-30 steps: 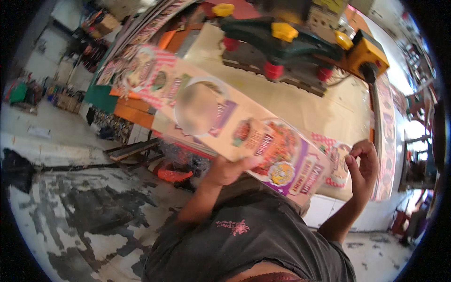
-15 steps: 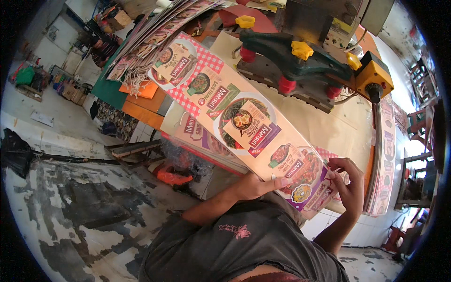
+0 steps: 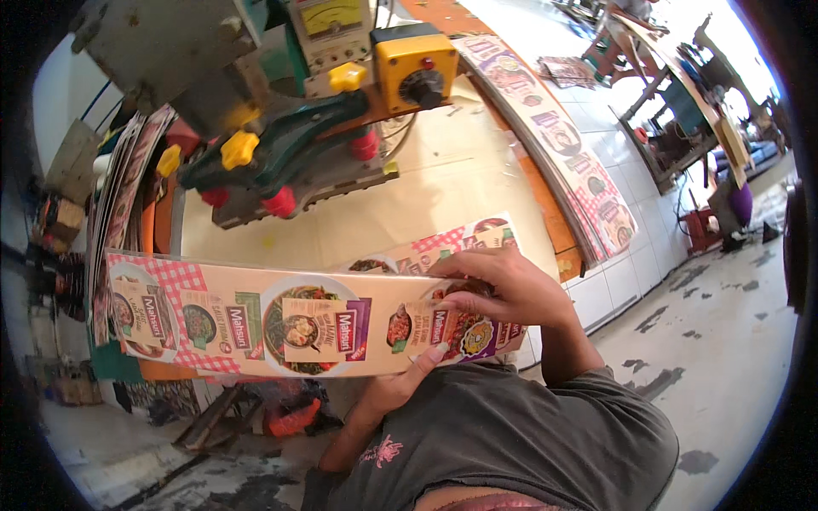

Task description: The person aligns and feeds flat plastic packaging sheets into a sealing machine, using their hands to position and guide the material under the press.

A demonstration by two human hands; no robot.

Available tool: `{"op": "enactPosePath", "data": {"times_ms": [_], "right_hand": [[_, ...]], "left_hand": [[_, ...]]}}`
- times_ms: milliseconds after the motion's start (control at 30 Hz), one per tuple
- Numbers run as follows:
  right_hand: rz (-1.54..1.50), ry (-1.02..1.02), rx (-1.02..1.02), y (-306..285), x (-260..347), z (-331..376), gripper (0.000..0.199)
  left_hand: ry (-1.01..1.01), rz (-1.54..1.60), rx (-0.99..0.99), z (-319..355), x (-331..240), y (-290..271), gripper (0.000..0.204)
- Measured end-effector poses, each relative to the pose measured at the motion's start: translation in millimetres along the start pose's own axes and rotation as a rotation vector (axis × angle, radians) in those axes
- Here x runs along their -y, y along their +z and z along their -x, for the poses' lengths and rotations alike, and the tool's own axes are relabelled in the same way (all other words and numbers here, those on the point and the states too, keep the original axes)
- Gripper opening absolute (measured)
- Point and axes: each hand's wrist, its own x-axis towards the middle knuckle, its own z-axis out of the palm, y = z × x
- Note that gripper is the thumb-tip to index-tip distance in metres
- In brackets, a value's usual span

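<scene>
A long, stiff printed strip (image 3: 381, 311) with food pictures and a red-checked pattern lies nearly level across the front of me. My left hand (image 3: 399, 393) grips its near edge, the thumb on the printed face and the other fingers hidden underneath. Toward the right end, my right hand (image 3: 511, 294) is bent over the far edge, thumb and fingers closed on the strip. Just beyond it, a second printed strip (image 3: 445, 244) rests on the worktable, partly covered.
A press (image 3: 290, 162) with green arms, yellow knobs and red feet stands over the beige-covered table (image 3: 477, 162). Its yellow control box (image 3: 416, 72) juts out. Stacked strips lie at the right edge (image 3: 567, 157) and far left (image 3: 128, 192). Another person (image 3: 632, 34) is at upper right.
My view has turned to the right. The strip has swung from a steep diagonal to almost level. My right hand has gone from its right end to the far edge.
</scene>
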Motion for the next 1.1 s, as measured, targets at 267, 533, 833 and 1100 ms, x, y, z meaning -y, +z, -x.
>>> {"op": "enactPosePath", "data": {"times_ms": [267, 533, 833, 1100], "right_hand": [[-0.182, 0.056, 0.046, -6, 7, 13, 0.03], [-0.193, -0.006, 0.005, -8, 7, 12, 0.026], [-0.317, -0.01, -0.075, 0, 7, 18, 0.024], [-0.681, 0.144, -0.436, -28, 8, 40, 0.017]], "left_hand": [[-0.006, -0.147, 0.199, -6, -2, 4, 0.041], [0.007, -0.2, 0.211, -4, -1, 1, 0.041], [-0.078, -0.364, 0.362, -10, -18, 22, 0.043], [-0.178, -0.046, 0.486, -4, 18, 13, 0.053]]}}
